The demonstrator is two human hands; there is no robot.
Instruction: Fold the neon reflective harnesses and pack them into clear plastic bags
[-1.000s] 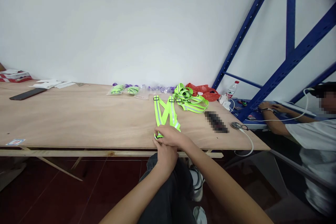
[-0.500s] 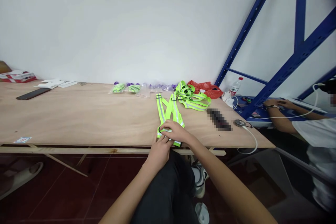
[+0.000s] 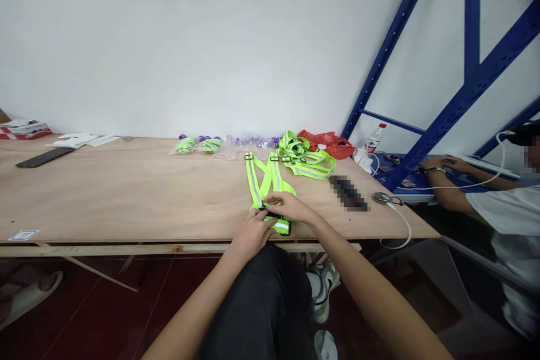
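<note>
pass: tabletop [image 3: 126,191] left of harness [image 3: 253,181] | block left-rear: bagged straps [image 3: 185,146] | block right-rear: strap pile [image 3: 307,171]

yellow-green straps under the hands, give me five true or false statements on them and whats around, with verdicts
1. The left hand and right hand both touch the laid-out straps. True.
2. The bottle is capped in blue. False: its cap is red.
3. The red bag lies beside the heaped straps. True.
4. The heaped straps lie left of the bagged bands. False: they lie right of them.
5. Dark buckles show at the laid-out straps' far ends. True.
</note>
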